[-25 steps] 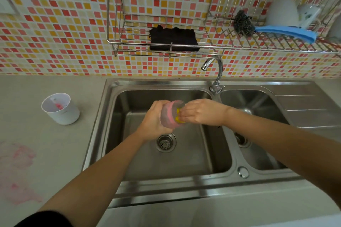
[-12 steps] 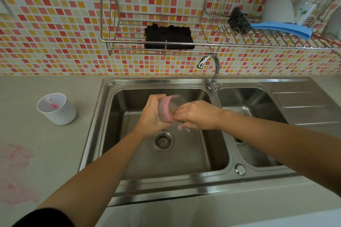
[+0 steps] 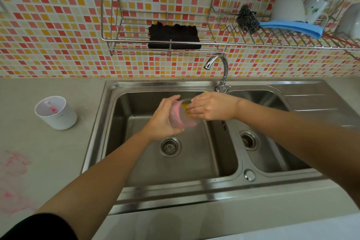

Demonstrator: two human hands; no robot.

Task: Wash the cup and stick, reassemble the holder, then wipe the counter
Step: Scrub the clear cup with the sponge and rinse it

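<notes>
Over the left sink basin [image 3: 194,161] my left hand [image 3: 162,121] grips a translucent pink cup [image 3: 180,118] lying on its side, mouth towards the right. My right hand [image 3: 211,106] holds a yellow sponge [image 3: 186,108] against the cup's mouth; most of the sponge is hidden by my fingers. On the counter to the left stands the white holder [image 3: 58,114] with a pink-stained stick [image 3: 51,108] inside it. A pink stain [image 3: 13,177] spreads over the counter at the near left.
The tap [image 3: 219,72] stands between the two basins, its spout over the left one. A wire rack on the tiled wall holds a black cloth [image 3: 173,36]. Further right, another rack carries a steel scourer [image 3: 247,18], a blue cloth [image 3: 292,27] and white dishes.
My hands with the cup shifted slightly up and right over the basin. The right hand drew back a little, showing more of the yellow sponge at the cup's mouth.
</notes>
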